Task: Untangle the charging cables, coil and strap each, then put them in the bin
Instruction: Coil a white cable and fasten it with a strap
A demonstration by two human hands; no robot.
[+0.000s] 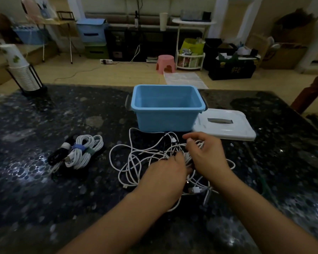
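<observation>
Both hands worked in a tangle of white cables (136,162) that sprawled on the dark speckled bench (44,189), just near of the blue bin (166,114). The left hand (165,173) lay palm down over the near middle of the tangle, its fingertips curled into the strands and pinching them. The right hand (204,154) sat just right of it, its fingers curled round a bunch of white loops at the right side of the tangle. A white USB plug (194,190) lay on the bench between the two wrists. The bin stood open at the far middle of the bench, with nothing seen inside. Its white lid (226,125) lay flat, touching the bin's right side. Well to the left, coiled cables (77,153) lay bundled together, white and black, bound with a blue strap (79,147) and a greenish one beside it.
</observation>
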